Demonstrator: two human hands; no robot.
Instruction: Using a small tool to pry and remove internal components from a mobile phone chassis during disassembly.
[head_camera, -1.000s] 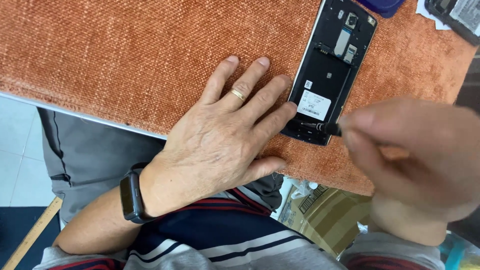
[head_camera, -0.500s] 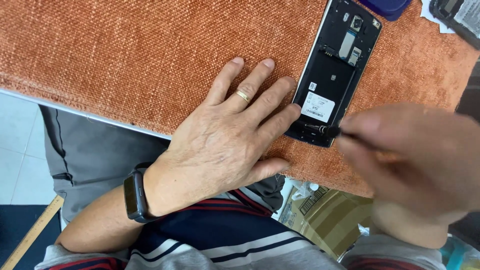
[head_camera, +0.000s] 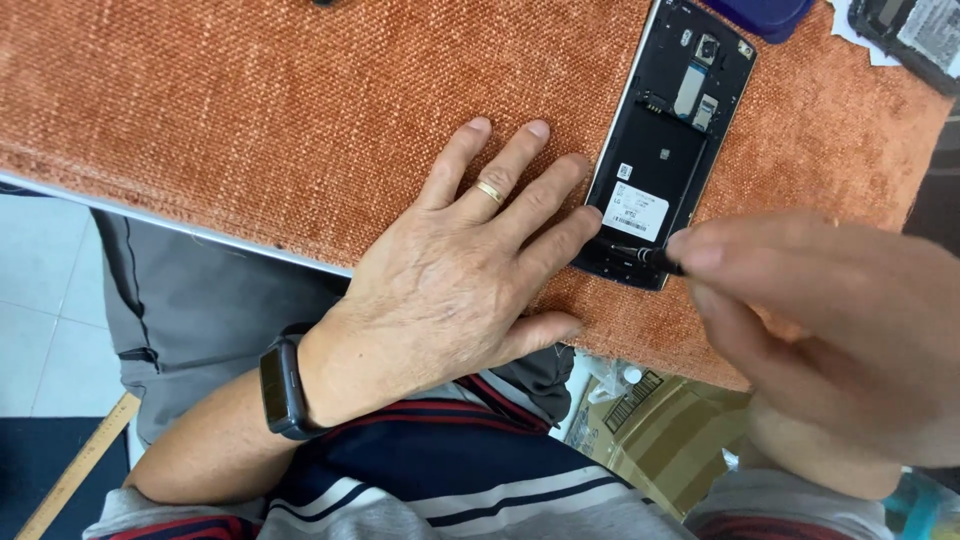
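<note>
A black phone with its back cover off lies on the orange woven cloth, showing its inner frame and a white label. My left hand rests flat on the cloth, fingers spread, the index fingertip against the phone's lower left edge; it wears a gold ring and a dark wrist band. My right hand pinches a thin dark screwdriver, whose tip touches the phone's bottom end.
A blue object lies just beyond the phone's top. Another dark device sits on white paper at the far right corner. Below the table edge is a cardboard box. A wooden ruler shows bottom left.
The view has shifted slightly. Both hands stay where they were, with the screwdriver tip kept at the phone's bottom end.
</note>
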